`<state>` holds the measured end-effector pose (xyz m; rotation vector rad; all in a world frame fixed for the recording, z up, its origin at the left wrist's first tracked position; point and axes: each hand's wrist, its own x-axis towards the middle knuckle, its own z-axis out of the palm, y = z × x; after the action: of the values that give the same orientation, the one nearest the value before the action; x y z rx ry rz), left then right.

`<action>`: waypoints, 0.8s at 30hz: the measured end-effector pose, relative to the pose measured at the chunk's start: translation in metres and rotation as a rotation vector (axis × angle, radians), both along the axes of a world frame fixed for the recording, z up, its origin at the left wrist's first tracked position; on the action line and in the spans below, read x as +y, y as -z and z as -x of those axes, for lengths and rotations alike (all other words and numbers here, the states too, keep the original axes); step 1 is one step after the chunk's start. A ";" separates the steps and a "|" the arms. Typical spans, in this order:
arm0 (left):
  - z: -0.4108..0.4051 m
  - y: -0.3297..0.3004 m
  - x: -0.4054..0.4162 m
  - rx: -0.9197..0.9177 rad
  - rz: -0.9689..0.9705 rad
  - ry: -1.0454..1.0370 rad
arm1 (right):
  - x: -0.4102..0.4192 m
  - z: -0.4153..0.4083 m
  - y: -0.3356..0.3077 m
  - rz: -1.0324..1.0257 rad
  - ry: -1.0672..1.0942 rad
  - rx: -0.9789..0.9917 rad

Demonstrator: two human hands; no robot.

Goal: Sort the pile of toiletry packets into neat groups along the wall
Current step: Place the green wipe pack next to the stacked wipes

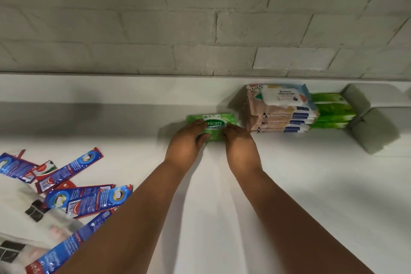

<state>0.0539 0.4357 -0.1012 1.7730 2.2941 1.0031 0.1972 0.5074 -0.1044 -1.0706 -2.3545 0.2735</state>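
A green wet-wipes packet (214,121) lies flat on the white surface by the wall. My left hand (186,140) grips its left end, thumb under the near edge. My right hand (241,143) holds its right end, fingers curled over the top. Right of it stands a stack of peach and blue wipes packets (280,109), and behind that a stack of green packets (331,109). Several blue and red toothpaste boxes (73,187) lie jumbled at the lower left.
A grey brick wall (200,18) runs along the back above a white ledge (111,89). Two grey-green sponge blocks (373,129) sit at the far right. A white bag with dark squares (26,218) lies under the toothpaste boxes.
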 end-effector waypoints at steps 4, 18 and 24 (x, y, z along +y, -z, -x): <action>0.011 0.003 0.020 0.008 -0.026 0.020 | 0.018 0.012 0.004 -0.006 -0.005 0.040; 0.019 0.013 0.046 0.056 -0.006 0.061 | 0.039 0.028 0.007 -0.076 0.052 0.064; 0.014 0.011 0.034 0.113 -0.010 -0.013 | 0.025 0.021 0.008 -0.182 0.034 -0.002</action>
<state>0.0404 0.4694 -0.1121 1.8675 2.3730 0.9406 0.1761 0.5328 -0.1127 -1.0222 -2.3098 0.0445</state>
